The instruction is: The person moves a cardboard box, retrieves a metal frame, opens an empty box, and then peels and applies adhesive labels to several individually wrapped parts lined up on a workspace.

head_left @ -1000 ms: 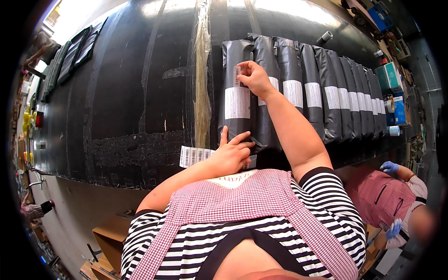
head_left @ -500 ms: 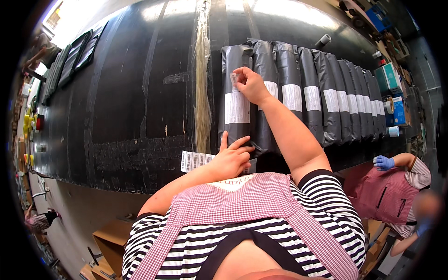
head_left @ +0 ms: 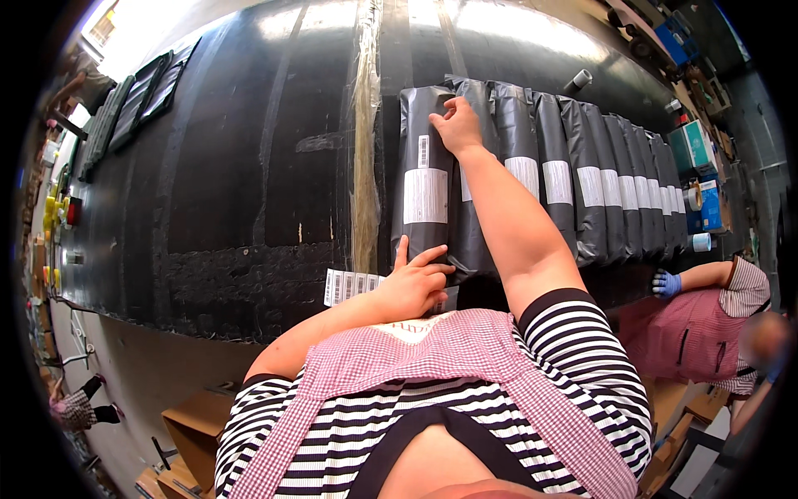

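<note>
A dark grey plastic mailer bag, long and filled, lies in front of me at the left end of a row. On it are a large white label and, above that, a small barcode sticker. My right hand is over the upper right part of this bag, fingers bent and thumb apart, with nothing visible in them. My left hand rests with spread fingers on the bag's near end. A sheet of barcode stickers lies partly under my left hand and wrist.
Several more labelled grey mailer bags line up to the right on the black table. Flat dark bags lie far left. A roll, boxes and tape sit right. A co-worker's gloved hand is at the right edge.
The small barcode sticker has left my right fingers and now lies on the bag. My right hand has moved up and right. My left hand has stayed in place.
</note>
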The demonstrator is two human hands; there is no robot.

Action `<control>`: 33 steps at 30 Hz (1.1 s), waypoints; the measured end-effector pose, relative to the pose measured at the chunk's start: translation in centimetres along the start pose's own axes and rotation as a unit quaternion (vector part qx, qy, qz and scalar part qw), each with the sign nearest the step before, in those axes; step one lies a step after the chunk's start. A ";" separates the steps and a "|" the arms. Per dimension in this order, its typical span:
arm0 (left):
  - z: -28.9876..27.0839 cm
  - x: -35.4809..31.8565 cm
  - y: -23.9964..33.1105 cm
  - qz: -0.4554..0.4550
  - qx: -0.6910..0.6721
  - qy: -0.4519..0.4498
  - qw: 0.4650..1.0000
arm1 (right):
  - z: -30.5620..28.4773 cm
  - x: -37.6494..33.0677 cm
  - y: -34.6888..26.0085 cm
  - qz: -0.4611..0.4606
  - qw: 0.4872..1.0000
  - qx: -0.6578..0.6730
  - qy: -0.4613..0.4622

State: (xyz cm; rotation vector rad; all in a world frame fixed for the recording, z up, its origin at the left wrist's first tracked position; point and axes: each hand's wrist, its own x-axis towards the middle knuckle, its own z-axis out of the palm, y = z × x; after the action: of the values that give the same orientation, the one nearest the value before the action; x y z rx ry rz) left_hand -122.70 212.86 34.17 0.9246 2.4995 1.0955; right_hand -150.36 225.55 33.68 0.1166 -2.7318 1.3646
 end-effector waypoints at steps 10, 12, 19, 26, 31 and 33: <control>-6.0 2.1 -1.2 -0.105 -0.344 0.253 0.898 | -9.2 -19.4 -3.7 -0.198 0.963 0.144 -0.113; -6.2 2.6 -0.5 -0.104 -0.331 0.246 0.905 | -9.6 -21.0 -4.6 -0.155 0.972 0.139 -0.109; -6.0 3.9 0.9 -0.040 -0.350 0.249 0.902 | -10.2 -21.8 -5.0 0.010 0.945 0.283 -0.161; -5.6 5.5 1.7 -0.110 -0.365 0.238 0.893 | -11.2 -21.3 -3.0 0.034 0.945 0.282 -0.163; -5.3 7.5 1.5 -0.161 -0.212 0.279 0.923 | -11.4 -19.1 0.3 0.036 0.956 0.271 -0.110; -5.3 8.4 1.2 -0.179 -0.198 0.260 0.928 | -12.4 -16.2 2.1 0.071 0.960 0.251 -0.107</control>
State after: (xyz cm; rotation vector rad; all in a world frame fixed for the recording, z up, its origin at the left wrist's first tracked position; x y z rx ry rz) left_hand -131.08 215.91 38.77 0.0531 2.5154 1.7894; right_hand -134.01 237.21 37.63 0.1071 -2.5198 2.1795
